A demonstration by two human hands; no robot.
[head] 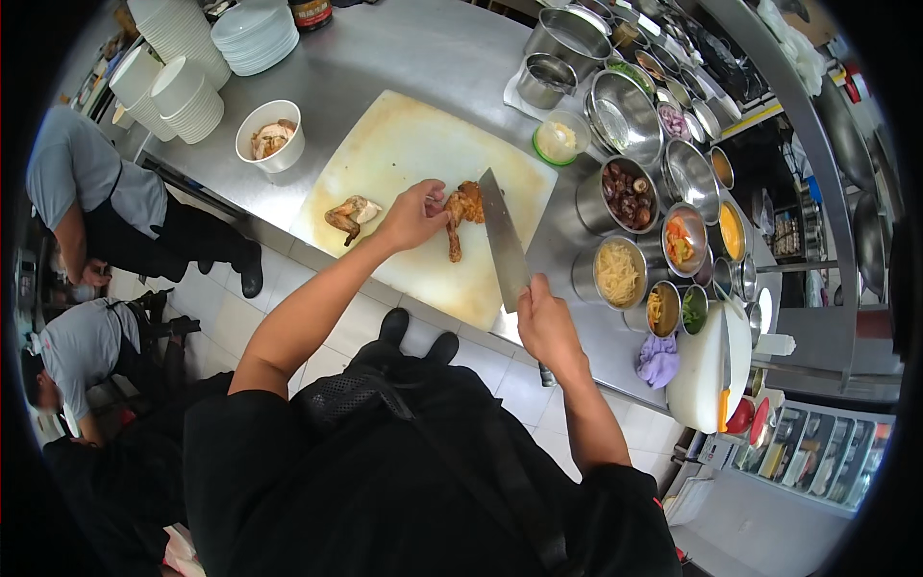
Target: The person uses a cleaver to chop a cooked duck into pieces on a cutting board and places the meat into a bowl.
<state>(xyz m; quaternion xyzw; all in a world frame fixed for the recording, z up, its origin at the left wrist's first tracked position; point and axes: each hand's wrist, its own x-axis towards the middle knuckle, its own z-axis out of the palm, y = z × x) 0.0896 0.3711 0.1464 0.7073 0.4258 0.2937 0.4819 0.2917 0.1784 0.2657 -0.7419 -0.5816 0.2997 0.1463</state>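
My right hand (549,328) grips the handle of a broad cleaver (505,241). Its blade stands along the right side of a roasted chicken leg (458,216) on the white cutting board (418,281). At the left edge of the leg are the curled fingers of my left hand (414,216); whether they pinch the meat is hard to tell. A browned chicken wing (351,216) lies apart, near the board's left edge. Beyond the board's left side, a white tub (270,137) holds pieces of cooked chicken (272,139).
Metal pots crowd the counter's right side, including mushrooms (629,195) and pale shreds (618,272). A purple cloth (657,360) lies near the front edge, beside a knife with an orange handle (723,411). Stacked tubs (189,101) and lids (254,40) stand back left. Two people (101,173) are at left.
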